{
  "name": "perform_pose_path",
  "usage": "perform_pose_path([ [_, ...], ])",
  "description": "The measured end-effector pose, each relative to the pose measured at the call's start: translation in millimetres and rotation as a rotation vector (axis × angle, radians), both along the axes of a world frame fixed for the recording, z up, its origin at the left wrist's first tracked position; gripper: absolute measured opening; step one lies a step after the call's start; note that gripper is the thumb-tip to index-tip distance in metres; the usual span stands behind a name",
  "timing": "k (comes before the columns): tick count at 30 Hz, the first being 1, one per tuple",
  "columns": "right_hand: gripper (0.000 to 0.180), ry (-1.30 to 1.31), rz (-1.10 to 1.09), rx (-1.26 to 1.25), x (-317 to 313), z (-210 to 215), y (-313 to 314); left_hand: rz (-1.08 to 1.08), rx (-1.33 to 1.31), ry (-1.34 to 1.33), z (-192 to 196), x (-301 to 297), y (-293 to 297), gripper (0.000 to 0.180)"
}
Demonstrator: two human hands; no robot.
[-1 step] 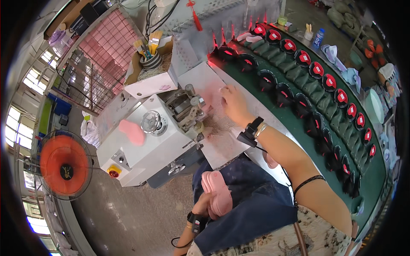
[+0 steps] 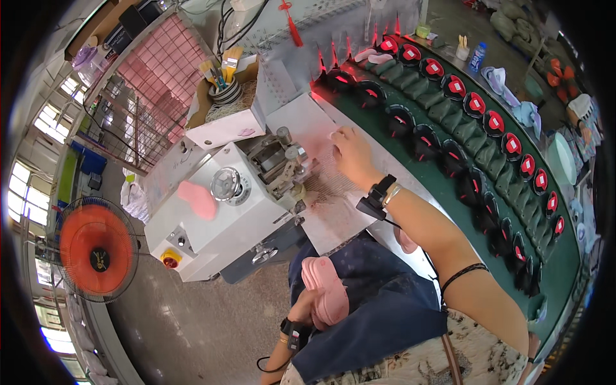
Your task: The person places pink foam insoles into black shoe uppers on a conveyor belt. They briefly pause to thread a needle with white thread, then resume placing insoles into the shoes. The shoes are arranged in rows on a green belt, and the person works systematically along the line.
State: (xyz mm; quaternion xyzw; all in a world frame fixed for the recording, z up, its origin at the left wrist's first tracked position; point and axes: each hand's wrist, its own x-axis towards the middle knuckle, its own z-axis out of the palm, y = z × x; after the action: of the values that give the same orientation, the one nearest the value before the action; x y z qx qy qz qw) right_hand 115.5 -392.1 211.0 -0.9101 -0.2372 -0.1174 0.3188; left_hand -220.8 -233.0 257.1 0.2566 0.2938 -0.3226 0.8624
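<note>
My left hand (image 2: 305,307) grips a stack of pink insoles (image 2: 326,289), resting against the dark blue apron (image 2: 378,301) over my lap. My right hand (image 2: 353,157) is over the metal work plate (image 2: 343,221), just right of the roller head (image 2: 282,157) of a pale grey machine (image 2: 212,240). Its fingers are curled together; a small pale spot shows at their tips, and what they hold, if anything, is hidden. One single pink insole (image 2: 197,199) lies on top of the machine, beside a round metal dial (image 2: 226,184).
A cardboard box (image 2: 228,125) with brushes in a striped pot stands behind the machine. Rows of dark shoe pieces with red tops (image 2: 475,104) line the green conveyor (image 2: 410,167) at the right, under a red glow. An orange fan (image 2: 99,250) stands at the left.
</note>
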Motion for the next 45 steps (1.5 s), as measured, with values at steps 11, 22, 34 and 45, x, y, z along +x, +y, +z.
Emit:
perform_pose_path([
  [11,0.028,0.91,-0.172,0.768,61.4,-39.1,45.3,0.125,0.01,0.023,-10.4,35.5,-18.6,0.07],
  [22,0.028,0.71,-0.668,0.943,273.5,-129.4,-151.0,0.014,0.183,0.143,-67.3,115.2,-33.5,0.075],
  [34,0.008,0.851,0.212,0.978,150.1,-74.4,-92.1,0.047,0.245,0.081,-73.9,123.9,-39.7,0.063],
  [45,0.03,1.095,0.183,0.743,-169.8,5.6,-75.6,0.148,0.492,-0.077,-31.6,69.6,-57.8,0.044],
])
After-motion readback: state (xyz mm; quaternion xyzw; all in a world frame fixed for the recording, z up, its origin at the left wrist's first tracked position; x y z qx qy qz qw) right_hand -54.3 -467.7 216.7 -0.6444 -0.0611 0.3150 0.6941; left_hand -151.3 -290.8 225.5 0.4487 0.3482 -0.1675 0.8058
